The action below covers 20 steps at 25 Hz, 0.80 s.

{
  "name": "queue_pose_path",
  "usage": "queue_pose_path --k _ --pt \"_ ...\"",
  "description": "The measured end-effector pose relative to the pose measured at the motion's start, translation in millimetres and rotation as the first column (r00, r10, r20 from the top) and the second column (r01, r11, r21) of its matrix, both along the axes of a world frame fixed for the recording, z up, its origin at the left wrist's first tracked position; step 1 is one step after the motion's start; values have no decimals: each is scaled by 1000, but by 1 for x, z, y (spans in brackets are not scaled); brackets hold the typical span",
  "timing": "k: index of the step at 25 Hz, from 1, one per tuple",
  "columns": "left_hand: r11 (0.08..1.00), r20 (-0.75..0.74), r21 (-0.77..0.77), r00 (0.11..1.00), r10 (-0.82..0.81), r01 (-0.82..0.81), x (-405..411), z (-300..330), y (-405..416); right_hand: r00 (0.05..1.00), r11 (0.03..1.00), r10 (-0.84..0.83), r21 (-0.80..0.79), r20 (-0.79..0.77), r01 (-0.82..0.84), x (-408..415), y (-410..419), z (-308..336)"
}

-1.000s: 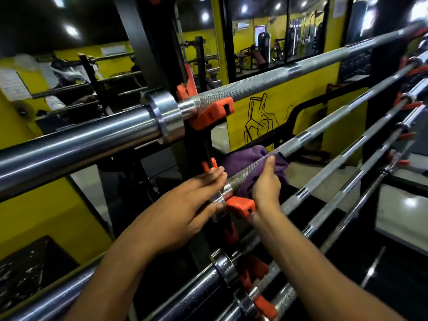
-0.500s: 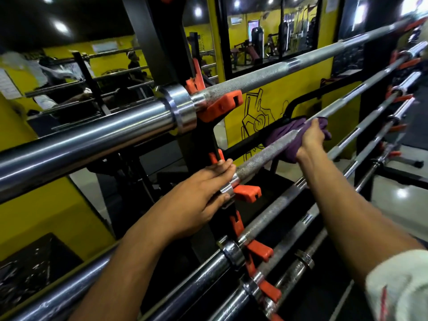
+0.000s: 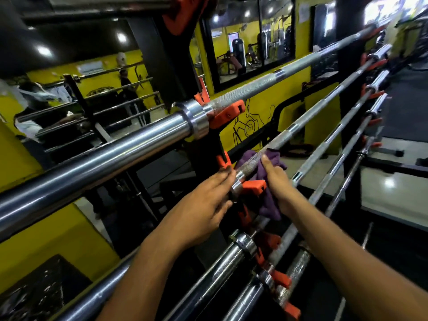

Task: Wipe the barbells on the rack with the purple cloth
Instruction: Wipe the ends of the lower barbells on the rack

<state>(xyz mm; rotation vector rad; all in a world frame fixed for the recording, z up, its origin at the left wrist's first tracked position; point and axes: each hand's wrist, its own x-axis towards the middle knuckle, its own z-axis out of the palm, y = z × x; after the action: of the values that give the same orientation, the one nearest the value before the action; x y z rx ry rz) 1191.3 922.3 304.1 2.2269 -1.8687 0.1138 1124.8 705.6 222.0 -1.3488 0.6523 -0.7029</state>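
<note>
Several steel barbells lie across a black rack on orange hooks. The second barbell [image 3: 301, 122] runs from the middle up to the right. My right hand [image 3: 274, 176] holds the purple cloth [image 3: 269, 206] wrapped under this bar's knurled part, close to its collar, and part of the cloth hangs down behind my wrist. At the collar [image 3: 237, 181] beside the orange hook [image 3: 253, 186], my left hand [image 3: 203, 205] rests with its fingers curled on that end of the bar. The top barbell [image 3: 129, 149] with its thick sleeve crosses above both hands.
A black rack upright [image 3: 176, 72] stands behind the top bar, another upright [image 3: 347, 72] at the right. Lower barbells [image 3: 328, 181] lie below my right arm. Behind are a yellow wall [image 3: 261, 107] and mirrors reflecting a person and gym machines.
My right hand has slid the purple cloth back down the second barbell from further up the shaft to the end near the collar. My left hand has stayed at the collar.
</note>
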Motion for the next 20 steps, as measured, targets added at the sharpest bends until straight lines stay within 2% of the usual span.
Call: queue_pose_path --k 2,4,5,7,8,9,10,11,12,16,18,20 --pt "1000 -15 16 1000 -16 16 -3 1 25 985 965 14 -258 -169 -58 -23 -8 3" --pt "1000 43 -4 999 -2 3 -3 -2 54 967 921 -56 -386 -250 -46 -50 -1 21" --pt "999 130 -35 991 10 -6 -2 -3 67 976 917 -75 -400 -204 -13 -62 7 35" --pt "998 192 -49 980 48 -39 0 -5 92 993 858 -93 -512 -68 45 -79 27 58" --pt "997 193 -59 979 65 -54 2 -7 103 995 761 -87 -648 -48 35 -81 36 68" --pt "997 162 -30 984 73 -69 4 -7 112 991 627 -76 -778 -111 -39 -77 42 73" --pt "997 122 -13 990 77 -76 5 -5 118 968 479 -67 -859 -242 -182 -67 48 75" --pt "997 88 -23 993 75 -73 6 -2 122 920 380 -79 -865 -385 -329 -55 50 72" --pt "998 67 -20 996 60 -59 8 -2 126 872 358 -99 -835 -480 -419 -45 48 69" --pt "999 35 -17 998 48 -48 4 -1 123 855 467 -48 -769 -516 -437 -33 43 85" --pt "998 12 5 998 62 -62 4 -1 122 779 406 -92 -737 -621 -540 -38 40 102" --pt "998 12 10 998 59 -59 7 0 123 642 358 -152 -648 -751 -673 -36 40 122"
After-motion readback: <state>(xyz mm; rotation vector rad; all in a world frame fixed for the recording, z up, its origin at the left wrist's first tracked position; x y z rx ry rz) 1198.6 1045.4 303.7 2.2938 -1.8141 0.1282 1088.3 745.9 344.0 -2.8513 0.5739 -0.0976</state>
